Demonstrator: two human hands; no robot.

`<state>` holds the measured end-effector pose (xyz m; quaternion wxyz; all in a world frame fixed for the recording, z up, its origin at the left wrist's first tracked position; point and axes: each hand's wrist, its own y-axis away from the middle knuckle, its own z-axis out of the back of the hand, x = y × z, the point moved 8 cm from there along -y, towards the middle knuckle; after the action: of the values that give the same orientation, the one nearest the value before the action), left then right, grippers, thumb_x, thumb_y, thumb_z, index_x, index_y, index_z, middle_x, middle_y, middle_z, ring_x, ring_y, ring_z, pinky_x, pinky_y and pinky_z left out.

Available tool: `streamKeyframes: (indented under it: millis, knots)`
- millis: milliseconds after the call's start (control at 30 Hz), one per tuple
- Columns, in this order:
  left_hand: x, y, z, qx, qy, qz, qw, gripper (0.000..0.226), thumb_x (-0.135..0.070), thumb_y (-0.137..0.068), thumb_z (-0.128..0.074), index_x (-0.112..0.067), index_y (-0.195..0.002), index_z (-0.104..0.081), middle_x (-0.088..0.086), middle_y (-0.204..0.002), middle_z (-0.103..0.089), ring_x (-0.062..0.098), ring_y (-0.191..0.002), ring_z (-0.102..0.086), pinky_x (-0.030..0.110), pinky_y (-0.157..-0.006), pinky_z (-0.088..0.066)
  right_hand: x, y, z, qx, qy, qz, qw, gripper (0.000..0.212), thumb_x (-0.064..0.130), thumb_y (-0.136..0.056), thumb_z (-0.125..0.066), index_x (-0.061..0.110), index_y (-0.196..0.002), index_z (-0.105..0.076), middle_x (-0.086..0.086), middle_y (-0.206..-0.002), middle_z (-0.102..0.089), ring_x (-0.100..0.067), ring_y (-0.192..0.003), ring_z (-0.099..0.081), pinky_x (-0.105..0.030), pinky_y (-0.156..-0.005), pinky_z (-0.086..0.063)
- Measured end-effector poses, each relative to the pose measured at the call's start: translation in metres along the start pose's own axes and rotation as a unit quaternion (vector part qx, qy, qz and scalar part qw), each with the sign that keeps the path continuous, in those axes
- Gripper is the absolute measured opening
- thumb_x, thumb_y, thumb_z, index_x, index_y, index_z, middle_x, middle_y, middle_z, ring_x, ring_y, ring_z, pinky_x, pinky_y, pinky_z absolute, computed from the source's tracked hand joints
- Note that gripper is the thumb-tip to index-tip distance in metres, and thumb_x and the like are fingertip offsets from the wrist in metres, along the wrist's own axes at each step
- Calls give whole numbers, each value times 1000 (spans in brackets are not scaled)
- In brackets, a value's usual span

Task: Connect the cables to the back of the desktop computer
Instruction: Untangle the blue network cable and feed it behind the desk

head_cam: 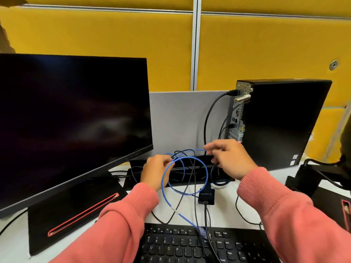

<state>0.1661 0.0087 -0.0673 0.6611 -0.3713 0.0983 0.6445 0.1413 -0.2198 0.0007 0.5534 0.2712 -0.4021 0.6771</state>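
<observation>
A black desktop computer [279, 122] stands upright at the right, its metal back panel [237, 118] turned toward me. Two black cables [209, 112] are plugged into that panel, one near the top and one lower down. A blue cable [206, 171] hangs in a loop between my hands, tangled with thin black cables. My left hand [154, 171] pinches the loop's left side. Just below the back panel, my right hand [229, 158] grips the blue cable's upper part; the plug end is hidden by the fingers.
A dark monitor [72, 118] on a black stand [76, 211] fills the left. A black keyboard [199, 245] lies at the front with cables across it. A small black adapter box [206, 196] sits mid-desk. A black cable tray [190, 164] lies behind the hands. A monitor arm [313, 177] is at right.
</observation>
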Motion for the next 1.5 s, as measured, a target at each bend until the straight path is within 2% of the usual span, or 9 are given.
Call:
streamKeyframes:
  millis: [200,400,467,767,900,1100,1300,1400,1500]
  knots:
    - [-2,0,8,-36,-42,-49,997,13,-34,-98,-64,-27,-95,-74,-6,-84,-68,18,-81,-65,38,-75,-57,19,-50,-67,120,289,79,946,57,-8,-96,-42,22,-143,-56,-10,-142,-58,-27,-132,-54,-30,-107,-42]
    - [5,-3,11,-46,-19,-45,998,9,-34,-95,-68,-30,-99,-75,-12,-87,-71,11,-82,-66,35,-76,-58,9,-73,-82,192,365,48,910,43,1,-90,-47,20,-123,-69,-13,-121,-68,-34,-113,-63,-33,-88,-50]
    - [9,-6,11,-36,4,-35,999,8,-30,-94,-69,-30,-99,-75,-15,-86,-73,7,-82,-67,33,-76,-58,14,-76,-67,182,331,30,925,40,7,-91,-50,20,-122,-71,-11,-122,-68,-31,-115,-61,-33,-95,-48]
    - [-18,-15,27,-78,107,-81,988,10,-29,-97,-60,-29,-89,-66,-13,-86,-65,9,-84,-61,29,-75,-50,10,-53,16,-48,-6,80,996,34,27,-101,-55,18,-68,-58,3,-61,-46,-9,-55,-38,-28,-58,-33]
    - [-61,-25,17,5,148,-131,980,16,-28,-101,-58,-25,-111,-70,-10,-100,-64,1,-91,-58,18,-82,-45,-13,-36,13,-42,-224,14,974,32,27,-104,-49,27,-74,-61,5,-68,-45,-10,-57,-34,-24,-53,-27]
    - [-80,-37,-3,77,102,-63,990,22,-33,-100,-58,-31,-122,-58,2,-84,-67,20,-81,-62,36,-78,-51,-21,-12,7,11,-398,-51,916,31,19,-100,-48,26,-72,-61,6,-74,-50,-9,-61,-37,-27,-57,-24]
    - [-109,-41,18,73,424,117,895,37,-40,-103,-53,-11,-111,-74,1,-99,-80,6,-77,-66,25,-72,-36,-25,1,4,30,-161,-42,986,28,11,-89,-53,18,-63,-60,-1,-72,-56,-12,-58,-39,-20,-47,-26]
    - [-124,-38,31,52,458,111,881,21,-32,-101,-60,-17,-101,-74,-5,-88,-80,3,-71,-65,27,-66,-36,-15,4,3,57,-89,-21,994,29,3,-90,-54,13,-66,-66,12,-70,-68,0,-54,-50,-11,-51,-34]
    - [-149,-32,51,56,440,32,895,19,-24,-101,-60,-11,-99,-74,-4,-84,-77,4,-63,-56,23,-59,-34,-14,-2,15,8,-13,-25,1000,30,2,-89,-54,19,-72,-72,5,-95,-74,-10,-76,-63,-32,-71,-53]
